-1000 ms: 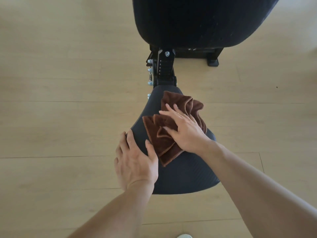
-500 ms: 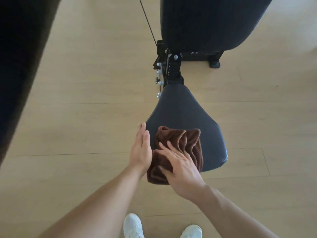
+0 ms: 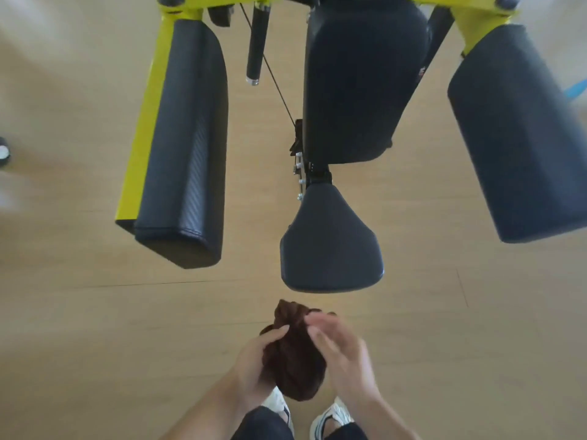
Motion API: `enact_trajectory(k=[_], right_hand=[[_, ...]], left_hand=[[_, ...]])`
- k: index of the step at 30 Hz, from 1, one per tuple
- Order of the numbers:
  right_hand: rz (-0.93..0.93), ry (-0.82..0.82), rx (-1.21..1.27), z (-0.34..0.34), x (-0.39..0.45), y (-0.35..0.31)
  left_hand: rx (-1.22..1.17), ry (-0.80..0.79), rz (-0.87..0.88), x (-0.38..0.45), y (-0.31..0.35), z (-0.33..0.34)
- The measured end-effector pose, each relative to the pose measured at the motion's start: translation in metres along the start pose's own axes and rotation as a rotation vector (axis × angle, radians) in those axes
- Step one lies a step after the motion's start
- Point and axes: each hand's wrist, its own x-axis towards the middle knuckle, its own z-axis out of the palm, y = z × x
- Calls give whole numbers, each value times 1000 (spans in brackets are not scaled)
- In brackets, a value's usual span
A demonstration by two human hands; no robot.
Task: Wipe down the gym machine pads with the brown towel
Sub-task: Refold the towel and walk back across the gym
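Both hands are down in front of me, off the machine. Left hand [image 3: 254,360] has its fingers curled round the bunched brown towel [image 3: 293,354], gripping it from the left side, thumb tip lying on top of the cloth. Right hand [image 3: 341,354] is on the other side of the bundle with its fingers spread and slightly blurred; it lies against the towel's right edge, but I cannot tell whether it actually grips the cloth or only rests beside it. The towel hangs as a crumpled lump between the two hands, over the floor, with a peak of fabric poking up above the fingers and the rest drooping toward my white shoes [image 3: 330,414].

Just ahead of the towel and apart from it I see the seat pad [image 3: 330,246], dark and wedge-shaped, wide end toward me. Behind the seat stands the back pad [image 3: 362,84], upright on its black post [image 3: 313,176] with a row of small bolts. On my left a long arm pad [image 3: 184,141] is mounted on a yellow frame [image 3: 143,134]; on my right a second arm pad [image 3: 524,131] slants outward, also on yellow steel. A black handle [image 3: 256,42] with a silver end hangs between the left pad and the back pad, with a thin cable [image 3: 273,77] running diagonally behind it. Underneath everything is a pale wood-look floor [image 3: 95,328].
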Motion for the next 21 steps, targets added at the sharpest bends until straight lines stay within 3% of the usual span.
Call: enact_trajectory(k=[2,7,11,14,18,21], right_hand=[[7,144,-147,-17,-8,-15],[164,-220,19,-51,-21,-48],[12,-6,-226,-75,-36,-49],[-29,97,-240,-97,-54,-48],[-93,151,-266,-140,-79,-40],[-141,182,-399,-186,-93,-31]], left_hand=[[153,8,6,-18,8,11],[429,-77,13,-48,21,58],[658,-85,119,-56,17,88],[983,50,331,-54,3,111],[1383,10,661,-45,-19,151],[1415,-26,598,-33,-47,187]])
